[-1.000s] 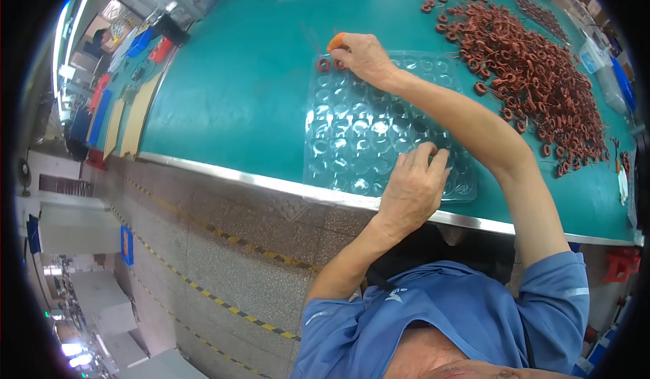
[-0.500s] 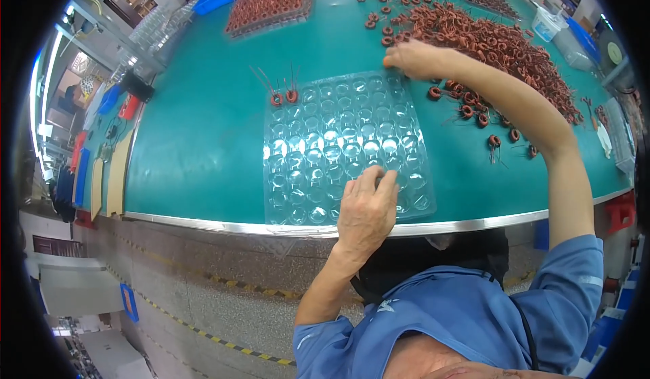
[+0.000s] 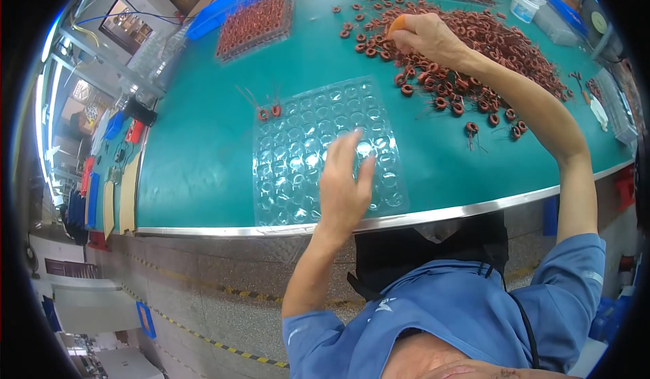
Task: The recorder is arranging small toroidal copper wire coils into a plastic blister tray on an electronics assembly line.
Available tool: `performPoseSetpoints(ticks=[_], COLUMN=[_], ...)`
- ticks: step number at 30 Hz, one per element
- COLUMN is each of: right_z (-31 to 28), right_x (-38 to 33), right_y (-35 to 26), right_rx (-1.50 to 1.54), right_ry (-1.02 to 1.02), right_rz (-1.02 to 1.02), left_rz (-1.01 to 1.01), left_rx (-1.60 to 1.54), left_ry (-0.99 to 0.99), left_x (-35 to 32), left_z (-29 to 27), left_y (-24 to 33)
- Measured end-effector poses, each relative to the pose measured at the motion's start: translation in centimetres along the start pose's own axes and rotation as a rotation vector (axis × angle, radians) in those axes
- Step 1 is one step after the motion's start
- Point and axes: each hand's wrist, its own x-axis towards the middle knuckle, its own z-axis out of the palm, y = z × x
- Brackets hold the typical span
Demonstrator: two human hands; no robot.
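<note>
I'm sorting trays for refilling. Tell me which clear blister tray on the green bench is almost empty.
The clear tray under the left hand: only two red coils at its far corner. The tray farther back is full of coils.

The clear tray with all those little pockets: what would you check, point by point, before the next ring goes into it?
1. Clear tray flat on the green table: ok.
2. Left hand steadying the tray: ok, resting on it.
3. Empty pockets available: ok, only two rings seated at the far corner.
4. Right hand at the ring pile: ok.
5. Ring actually pinched: cannot tell.
</note>
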Motion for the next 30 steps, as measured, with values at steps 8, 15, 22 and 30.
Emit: performPoseSetpoints(ticks=[8, 15, 22, 30], right_z=[-1.8, -0.2, 0.0, -1.4], right_x=[-5.9, -10.8, -12.9, -14.5], right_y=[-7.8, -8.0, -8.3, -8.6], right_rx=[0.438, 0.197, 0.508, 0.411], right_ry=[0.027, 0.071, -0.065, -0.113], right_rz=[0.274, -0.111, 0.194, 0.063], left_rz=[-0.081, -0.146, -0.347, -0.420], left_rx=[-0.788, -0.523, -0.875, -1.052], left_ry=[-0.003, -0.206, -0.291, -0.225], left_x=[6.0, 3.7, 2.7, 2.6], left_z=[7.7, 4.3, 3.5, 4.4], left_y=[3.4, 4.5, 5.8, 6.4])
